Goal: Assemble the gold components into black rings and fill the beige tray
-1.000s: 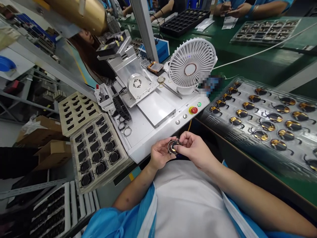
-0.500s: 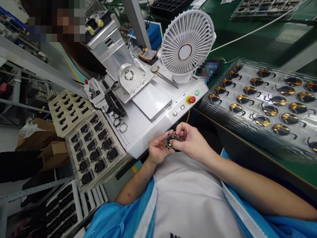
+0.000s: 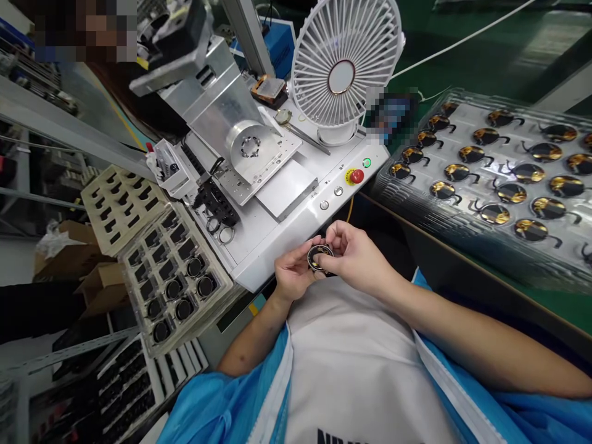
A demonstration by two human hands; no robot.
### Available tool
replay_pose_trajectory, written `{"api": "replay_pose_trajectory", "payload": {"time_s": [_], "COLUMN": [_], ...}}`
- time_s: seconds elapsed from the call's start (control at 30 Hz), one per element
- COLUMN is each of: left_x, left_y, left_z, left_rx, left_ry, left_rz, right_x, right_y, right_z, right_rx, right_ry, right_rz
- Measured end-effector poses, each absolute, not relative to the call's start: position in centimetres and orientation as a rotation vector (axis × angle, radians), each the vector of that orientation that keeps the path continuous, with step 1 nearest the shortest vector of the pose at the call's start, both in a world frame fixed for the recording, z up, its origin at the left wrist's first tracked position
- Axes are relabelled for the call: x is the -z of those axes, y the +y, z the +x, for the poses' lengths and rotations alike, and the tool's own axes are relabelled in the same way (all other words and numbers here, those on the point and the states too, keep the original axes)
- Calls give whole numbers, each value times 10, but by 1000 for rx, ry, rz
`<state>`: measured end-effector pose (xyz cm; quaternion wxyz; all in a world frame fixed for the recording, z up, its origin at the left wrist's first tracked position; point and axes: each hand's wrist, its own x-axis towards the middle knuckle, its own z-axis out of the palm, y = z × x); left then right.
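Observation:
A round watch case with a thin pale rim and a dark inside with gold bits is held low, between my body and the front edge of the white machine base. My left hand cradles it from the left, fingers curled around its far edge and underneath. From the right, my right hand reaches over; its thumb presses into the face and its bent fingers meet at the far rim. The thumb covers part of the inside, so what it touches there cannot be made out.
The machine base carries a metal fixture, a red stop button, a white fan and loose rings. At left, a tray holds round cases. To the right, stacked clear trays hold round panels with cable tails.
The camera view has shifted slightly. The metal fixture sits further forward on its base, nearer me. Both hands keep hold of the watch case, whose face is tilted a little differently.

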<state>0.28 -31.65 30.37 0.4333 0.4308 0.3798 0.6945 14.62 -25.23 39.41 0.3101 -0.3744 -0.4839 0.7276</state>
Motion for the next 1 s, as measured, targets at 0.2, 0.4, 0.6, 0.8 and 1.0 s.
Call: {"api": "replay_pose_trajectory", "payload": {"time_s": [0.2, 0.4, 0.6, 0.8, 1.0], "left_x": [-301, -299, -299, -303, -315], "left_y": [-317, -321, -322, -324, -320], "left_z": [5, 6, 3, 2, -2], "left_rx": [-1756, -1801, -1739, -1763, -1984], "left_ry": [978, 962, 1004, 1134, 1123], "left_rz": [1084, 1186, 1357, 1293, 1004], "right_x": [-385, -375, -360, -359, -371], "right_y": [-249, -243, -246, -252, -213], "right_z": [145, 156, 157, 148, 126], "right_rx": [-2027, -2184, -2235, -2199, -2105], "right_ry": [-1179, -1365, -1259, -1180, -1399], "right_rz": [-977, -1117, -954, -869, -974]}}
